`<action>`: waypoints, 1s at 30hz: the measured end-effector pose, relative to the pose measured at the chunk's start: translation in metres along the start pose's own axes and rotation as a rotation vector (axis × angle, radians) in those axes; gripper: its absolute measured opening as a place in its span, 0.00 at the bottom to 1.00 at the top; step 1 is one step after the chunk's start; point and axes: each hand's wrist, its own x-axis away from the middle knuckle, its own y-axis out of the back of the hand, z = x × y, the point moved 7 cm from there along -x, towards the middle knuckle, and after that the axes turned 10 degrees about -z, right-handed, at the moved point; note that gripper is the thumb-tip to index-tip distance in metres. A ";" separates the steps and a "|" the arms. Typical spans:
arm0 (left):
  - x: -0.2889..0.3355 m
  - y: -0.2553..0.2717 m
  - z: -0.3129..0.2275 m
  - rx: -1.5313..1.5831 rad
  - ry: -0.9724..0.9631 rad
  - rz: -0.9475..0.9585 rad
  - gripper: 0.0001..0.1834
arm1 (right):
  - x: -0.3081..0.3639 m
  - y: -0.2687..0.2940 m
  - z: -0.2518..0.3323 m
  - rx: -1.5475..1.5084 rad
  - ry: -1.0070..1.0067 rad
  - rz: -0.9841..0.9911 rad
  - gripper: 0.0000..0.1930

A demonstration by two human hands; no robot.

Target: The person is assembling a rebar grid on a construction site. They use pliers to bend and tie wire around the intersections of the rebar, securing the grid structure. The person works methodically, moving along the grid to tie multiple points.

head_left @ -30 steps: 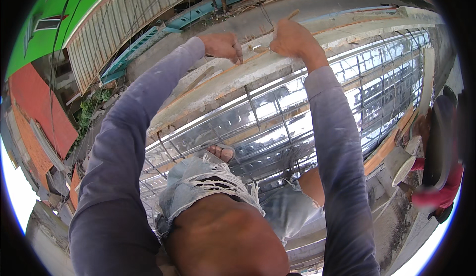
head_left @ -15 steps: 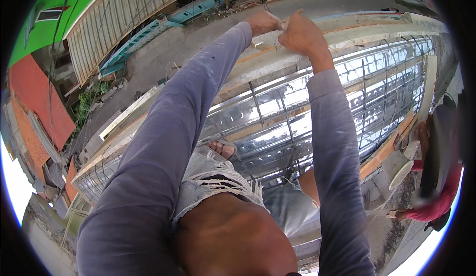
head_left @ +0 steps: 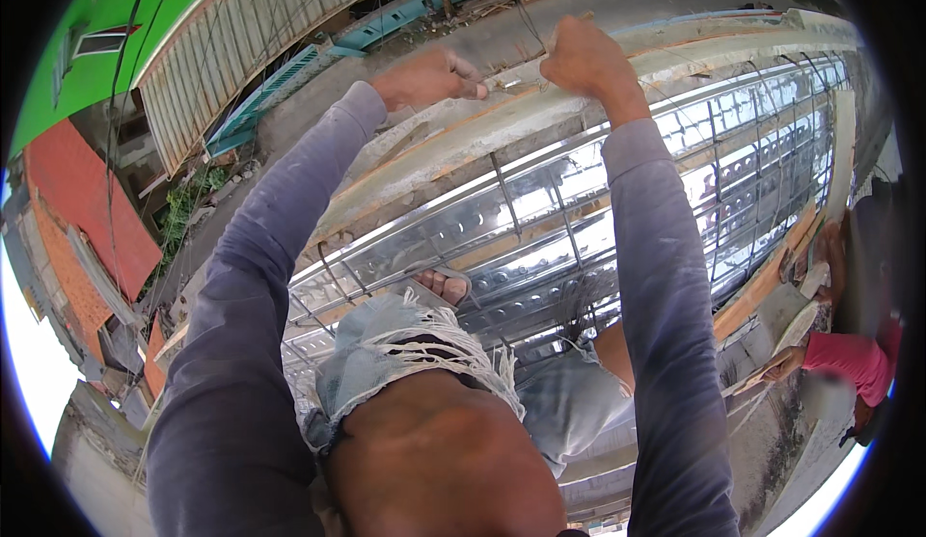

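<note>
Grey concrete forms the long ledge [head_left: 521,115] just beneath the grip, running from below the left hand [head_left: 431,79] to past the right hand [head_left: 585,63] and on to that side. As far as shows, shiny ribbed metal decking [head_left: 521,298] is already laid on the body side of the hands, with dark steel bars [head_left: 503,193] set over it; the bars and sheets stand uncovered, and how much remains to be done at the ledge cannot be judged. Right fingers are clenched into a fist, and whether something thin is pinched inside is hidden. Left fingers are partly curled, their tips aimed at that fist with a clear gap between; whether they grasp anything cannot be told. Nearer the body than the grip, a bare foot [head_left: 444,286] rests by the bars. Well to the right of both hands, a co-worker in a pink sleeve [head_left: 849,359] reaches in beside a wooden board [head_left: 762,291]. Beyond the grip lie a grey road [head_left: 482,38] and a corrugated roof [head_left: 260,40].
</note>
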 end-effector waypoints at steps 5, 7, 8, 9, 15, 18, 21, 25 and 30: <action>-0.010 -0.029 -0.072 -0.003 -0.069 -0.187 0.17 | 0.002 0.006 0.010 -0.014 -0.003 0.045 0.16; -0.007 -0.036 -0.067 0.016 -0.054 -0.258 0.15 | 0.006 0.010 0.013 0.024 0.012 0.044 0.17; 0.002 -0.037 -0.061 0.057 -0.091 -0.282 0.15 | 0.008 0.011 0.015 0.043 0.019 0.044 0.18; 0.010 -0.038 -0.053 0.097 -0.130 -0.303 0.14 | 0.011 0.013 0.017 0.064 0.037 0.021 0.18; 0.054 -0.030 -0.018 0.207 -0.043 -0.555 0.14 | 0.017 0.008 0.038 0.306 0.215 0.104 0.19; 0.055 -0.030 -0.023 0.227 -0.024 -0.532 0.14 | 0.019 0.019 0.059 0.377 0.228 0.149 0.19; 0.030 -0.033 -0.013 0.363 -0.140 -0.489 0.13 | 0.021 0.034 0.055 0.359 0.143 0.159 0.17; 0.000 -0.023 -0.028 0.506 -0.095 -0.502 0.14 | 0.025 0.022 0.054 0.195 0.121 0.250 0.17; -0.026 -0.019 -0.053 0.427 -0.290 -0.481 0.24 | 0.017 0.034 0.047 -0.096 -0.093 0.067 0.16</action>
